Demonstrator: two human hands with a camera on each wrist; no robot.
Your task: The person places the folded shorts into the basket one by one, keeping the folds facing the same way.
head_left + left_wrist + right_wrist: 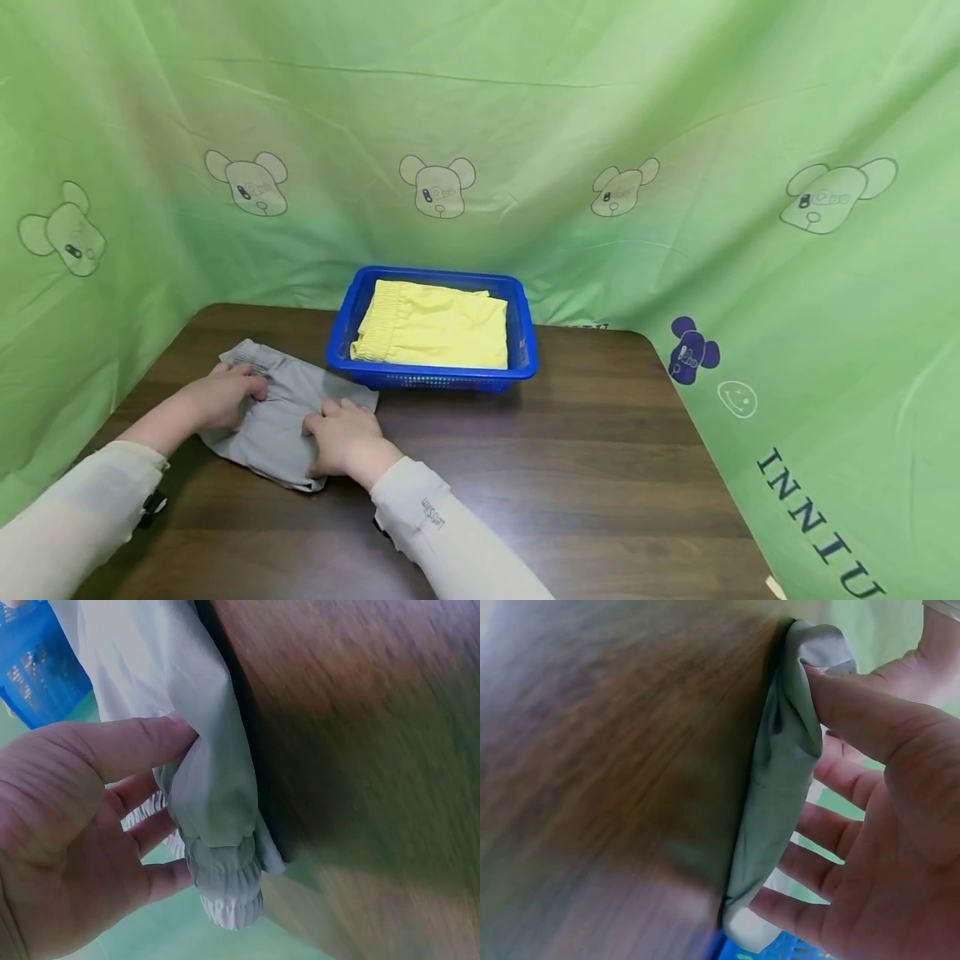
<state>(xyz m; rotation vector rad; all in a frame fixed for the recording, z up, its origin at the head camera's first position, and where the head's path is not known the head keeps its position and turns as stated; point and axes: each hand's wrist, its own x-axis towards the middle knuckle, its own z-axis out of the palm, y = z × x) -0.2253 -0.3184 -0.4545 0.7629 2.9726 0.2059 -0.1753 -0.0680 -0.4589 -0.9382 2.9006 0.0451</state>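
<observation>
Folded grey shorts (288, 417) with a gathered elastic waistband (229, 885) lie on the left part of the table. My left hand (221, 398) rests on them near the waistband, its thumb (150, 742) against the cloth and its fingers spread over the top. On the opposite side, my right hand (345, 437) touches the leg end with spread, fairly straight fingers (832, 840). Its thumb lies along the near edge, where the layers show. Behind the shorts stands a blue plastic basket (431, 379) holding a folded yellow garment (442, 325), also with an elastic waistband.
The dark wooden table (585, 467) extends to the right of the basket. A green curtain (525, 108) printed with bear heads hangs around the back and sides. The basket's near left corner is close to the grey shorts.
</observation>
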